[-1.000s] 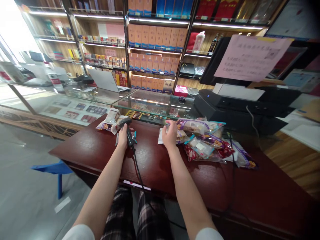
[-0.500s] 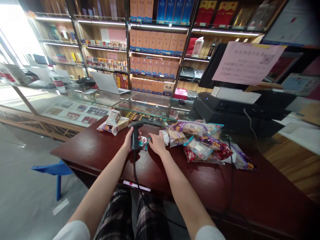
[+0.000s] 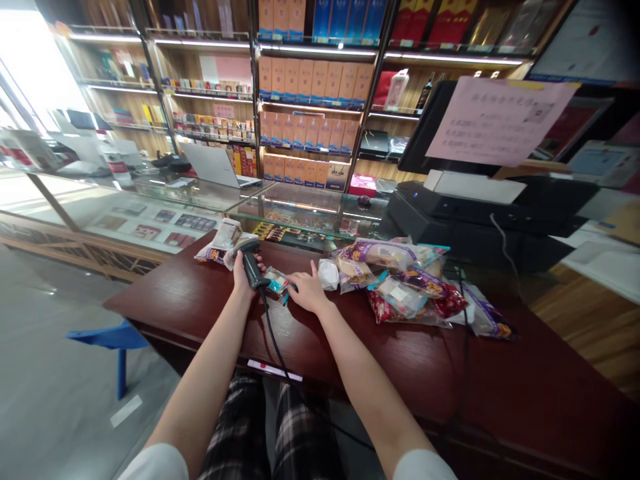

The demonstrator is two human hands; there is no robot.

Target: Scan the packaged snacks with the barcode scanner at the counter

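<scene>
Left grip (image 3: 243, 277) closed round barcode scanner (image 3: 252, 269); right grip (image 3: 307, 292) spread, just beside small packet (image 3: 276, 281).

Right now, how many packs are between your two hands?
1: a small pack on the dark red desk, right by the barcode scanner in your left hand, with your right hand next to it.

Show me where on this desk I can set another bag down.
Bare wood on the desk lies in front of the pile of snack bags, right of your right hand. More lies left of your left hand, which holds the scanner. It is crowded between your hands, around the small packet.
</scene>
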